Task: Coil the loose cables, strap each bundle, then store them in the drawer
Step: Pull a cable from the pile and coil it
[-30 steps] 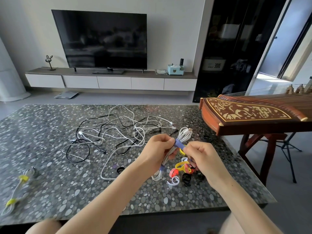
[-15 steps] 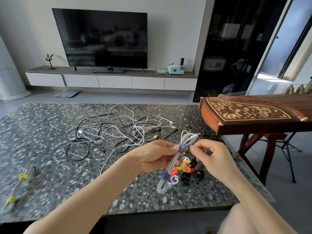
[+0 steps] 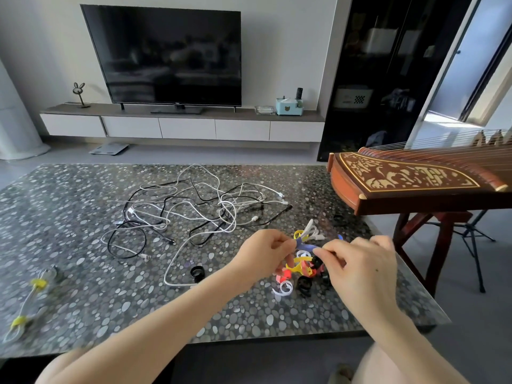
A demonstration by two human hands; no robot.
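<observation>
Over the right side of the pebble-patterned counter [image 3: 83, 217], the person's left hand [image 3: 263, 253] and right hand [image 3: 360, 264] meet close together. Both pinch a blue strap [image 3: 306, 246] that spans the short gap between them. The left fingers [image 3: 279, 242] are curled tight on one end and the right fingers [image 3: 328, 249] nip the other. A white coiled cable [image 3: 311, 230] pokes its loops up just behind the strap; the rest of it is hidden by the hands. Directly beneath lies a heap of spare straps [image 3: 293, 268] in yellow, red, white and black. At mid-counter sprawl loose black and white cables [image 3: 194, 212] in a tangle. Near the left edge rests a bundle [image 3: 27, 306] tied with yellow straps. A wooden zither [image 3: 415, 184] stands to the right.
</observation>
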